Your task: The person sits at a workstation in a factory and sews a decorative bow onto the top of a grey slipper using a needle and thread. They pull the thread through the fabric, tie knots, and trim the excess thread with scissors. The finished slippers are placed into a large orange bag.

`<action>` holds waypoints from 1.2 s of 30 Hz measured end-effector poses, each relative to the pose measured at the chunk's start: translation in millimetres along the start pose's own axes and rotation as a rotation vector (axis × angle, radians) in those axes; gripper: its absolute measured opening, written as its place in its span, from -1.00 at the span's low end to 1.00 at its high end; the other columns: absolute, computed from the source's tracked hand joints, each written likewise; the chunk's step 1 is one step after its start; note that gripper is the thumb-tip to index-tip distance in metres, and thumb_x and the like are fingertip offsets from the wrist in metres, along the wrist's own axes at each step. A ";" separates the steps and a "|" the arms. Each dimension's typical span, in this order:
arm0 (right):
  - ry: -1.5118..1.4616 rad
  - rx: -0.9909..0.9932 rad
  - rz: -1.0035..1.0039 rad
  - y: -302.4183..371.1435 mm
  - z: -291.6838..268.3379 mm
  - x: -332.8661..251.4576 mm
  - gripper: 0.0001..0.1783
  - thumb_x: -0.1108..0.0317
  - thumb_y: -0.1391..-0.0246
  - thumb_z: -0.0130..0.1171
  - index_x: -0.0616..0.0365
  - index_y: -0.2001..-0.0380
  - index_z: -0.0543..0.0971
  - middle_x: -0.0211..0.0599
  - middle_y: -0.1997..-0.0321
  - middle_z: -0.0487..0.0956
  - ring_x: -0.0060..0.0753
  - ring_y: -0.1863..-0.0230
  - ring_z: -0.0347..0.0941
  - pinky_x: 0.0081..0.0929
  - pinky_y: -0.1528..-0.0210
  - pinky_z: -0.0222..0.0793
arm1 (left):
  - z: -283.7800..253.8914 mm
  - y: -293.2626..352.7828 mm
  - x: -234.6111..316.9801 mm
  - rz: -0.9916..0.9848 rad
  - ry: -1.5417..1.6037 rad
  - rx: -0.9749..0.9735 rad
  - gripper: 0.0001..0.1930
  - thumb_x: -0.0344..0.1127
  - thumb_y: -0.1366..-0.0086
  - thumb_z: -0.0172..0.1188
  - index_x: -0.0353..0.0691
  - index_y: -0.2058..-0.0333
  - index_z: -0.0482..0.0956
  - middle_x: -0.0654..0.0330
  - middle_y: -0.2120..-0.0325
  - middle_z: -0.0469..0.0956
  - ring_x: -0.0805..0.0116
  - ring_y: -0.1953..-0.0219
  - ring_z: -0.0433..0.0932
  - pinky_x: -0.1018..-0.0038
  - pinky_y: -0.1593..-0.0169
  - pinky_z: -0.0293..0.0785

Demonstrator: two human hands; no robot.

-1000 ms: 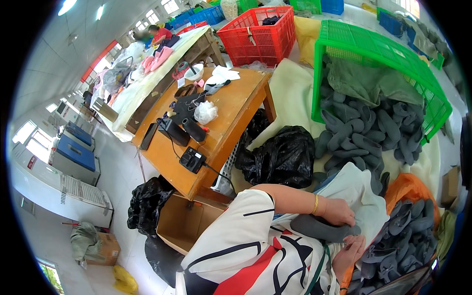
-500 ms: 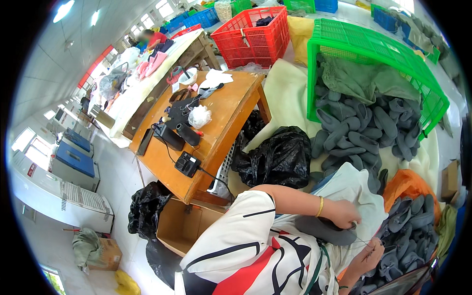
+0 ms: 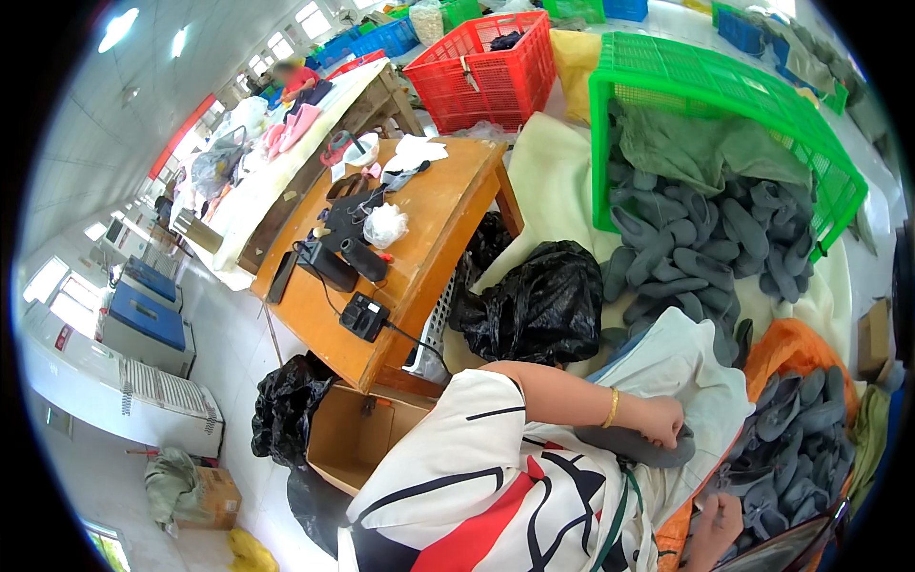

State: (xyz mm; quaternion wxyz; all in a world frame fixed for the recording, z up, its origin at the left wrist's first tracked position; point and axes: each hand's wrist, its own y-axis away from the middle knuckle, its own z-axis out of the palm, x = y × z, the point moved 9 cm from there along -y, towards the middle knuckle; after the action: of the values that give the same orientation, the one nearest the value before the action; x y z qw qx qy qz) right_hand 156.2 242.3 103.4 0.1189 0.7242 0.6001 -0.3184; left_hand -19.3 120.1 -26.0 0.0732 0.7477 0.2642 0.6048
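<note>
My left hand [image 3: 658, 419], with a gold bracelet at the wrist, is closed on a grey soft slipper [image 3: 620, 442] lying over my lap. Its fingers press down on the slipper's top near the right end. Below and to the right, apart from the slipper, is my right hand [image 3: 717, 526], its fingers curled. Whatever it may hold is too small to make out. A pale cloth [image 3: 701, 367] lies under and beyond my left hand. Close to my right hand, many similar grey slippers [image 3: 796, 439] fill an orange bag [image 3: 796, 348].
A green crate [image 3: 724, 91] lies tipped, grey slippers [image 3: 705, 234] spilling from it. Black plastic bags [image 3: 534, 305] sit beside a wooden table [image 3: 434, 205] holding small devices. An open cardboard box [image 3: 357, 434] stands at its foot. A red crate [image 3: 486, 71] and a seated person [image 3: 297, 78] are farther back.
My right hand has moved down, away from the slipper. The dark thread seen between them earlier no longer shows. My left hand has shifted slightly, still on the slipper.
</note>
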 end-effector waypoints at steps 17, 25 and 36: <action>-0.128 0.066 0.086 -64.3 79.8 5.9 -0.96 0.40 -0.05 0.20 0.08 0.38 0.57 -0.26 0.40 0.49 -0.11 0.36 0.51 -0.29 0.36 0.41 | -17.7 3.7 -6.4 0.020 -0.036 0.142 -0.85 -0.36 -0.21 0.30 -0.36 0.38 0.63 0.31 0.58 0.58 0.62 0.52 0.43 0.60 0.44 0.39; 0.062 -0.049 0.022 -71.1 108.4 5.4 -0.95 0.35 0.00 0.19 0.05 0.44 0.55 -0.30 0.43 0.47 -0.14 0.39 0.50 -0.27 0.41 0.39 | -20.2 8.6 -2.2 0.112 0.040 0.131 -0.86 -0.36 -0.29 0.27 -0.32 0.36 0.60 0.39 0.53 0.54 0.67 0.49 0.38 0.64 0.43 0.33; -0.287 0.116 0.122 -69.1 120.8 17.4 -0.95 0.34 -0.13 0.17 0.02 0.34 0.57 -0.30 0.33 0.55 -0.19 0.34 0.55 -0.30 0.36 0.43 | -7.1 -5.8 -40.0 -0.175 0.351 0.018 -0.88 -0.27 -0.31 0.27 -0.17 0.33 0.60 0.43 0.49 0.52 0.70 0.55 0.34 0.69 0.54 0.24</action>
State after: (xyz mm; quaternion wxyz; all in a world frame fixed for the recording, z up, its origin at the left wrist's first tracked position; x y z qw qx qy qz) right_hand 53.9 206.5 14.5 0.1805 0.7119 0.5125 -0.4448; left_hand -32.9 104.2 -61.2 0.0718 0.6055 0.3424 0.7148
